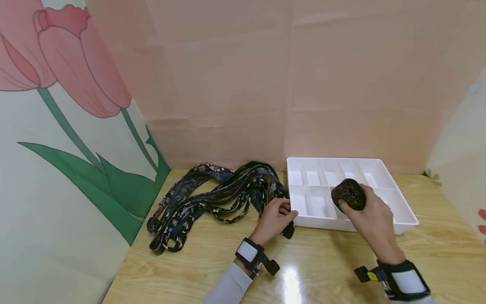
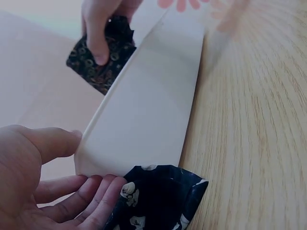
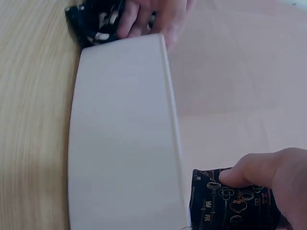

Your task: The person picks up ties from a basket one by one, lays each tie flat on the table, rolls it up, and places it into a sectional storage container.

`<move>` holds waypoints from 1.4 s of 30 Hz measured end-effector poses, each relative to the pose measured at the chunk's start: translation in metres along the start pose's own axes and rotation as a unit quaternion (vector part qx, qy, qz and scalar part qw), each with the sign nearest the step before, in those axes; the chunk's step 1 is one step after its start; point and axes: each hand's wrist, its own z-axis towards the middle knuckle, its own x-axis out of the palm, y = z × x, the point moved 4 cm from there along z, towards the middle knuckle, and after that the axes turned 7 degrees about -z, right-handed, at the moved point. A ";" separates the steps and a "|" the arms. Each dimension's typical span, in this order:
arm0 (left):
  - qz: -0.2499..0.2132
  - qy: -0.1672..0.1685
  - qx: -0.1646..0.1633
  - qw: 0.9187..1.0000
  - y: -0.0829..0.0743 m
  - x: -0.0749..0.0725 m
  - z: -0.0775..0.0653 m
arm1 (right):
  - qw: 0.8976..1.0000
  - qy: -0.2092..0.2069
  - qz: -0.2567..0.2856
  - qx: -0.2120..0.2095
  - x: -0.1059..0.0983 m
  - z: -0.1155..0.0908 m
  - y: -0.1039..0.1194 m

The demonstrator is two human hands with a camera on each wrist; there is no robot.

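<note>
My right hand [image 1: 373,217] grips a rolled-up dark patterned necktie [image 1: 348,194], thumb on the near side, over the front row of a white divided tray [image 1: 319,222]. In the right wrist view the roll [image 3: 232,203] shows a small gold-brown print and sits by the tray's rim. With thumb and fingers my left hand [image 1: 274,219] pinches the tray's front left corner; the left wrist view shows the thumb at the rim and the fingers against the side. Next to those fingers lies a black tie end with white flowers [image 2: 158,199].
Left of the tray a loose pile of dark patterned neckties [image 1: 228,190] lies on the wooden table [image 1: 212,261], some touching the tray's left side. A pinkish-beige sheet [image 1: 228,84] hangs behind. A wall with printed tulips [image 1: 83,63] stands at the left.
</note>
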 end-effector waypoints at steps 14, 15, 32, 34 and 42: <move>0.018 0.011 0.002 1.000 0.012 0.007 0.001 | 0.999 0.046 -0.029 -0.006 0.032 -0.006 -0.023; 0.021 0.014 0.001 1.000 0.012 0.009 0.000 | 0.998 0.047 -0.033 -0.001 0.032 -0.008 -0.024; 0.034 0.002 -0.003 0.999 0.007 0.002 0.004 | 0.997 0.073 -0.029 -0.006 0.029 0.000 -0.014; 0.031 0.001 -0.005 0.999 0.007 0.001 0.003 | 0.997 0.076 -0.030 -0.008 0.027 -0.001 -0.014; 0.023 0.001 -0.001 1.000 0.005 0.001 0.003 | 0.996 0.072 -0.047 0.004 0.029 -0.001 -0.012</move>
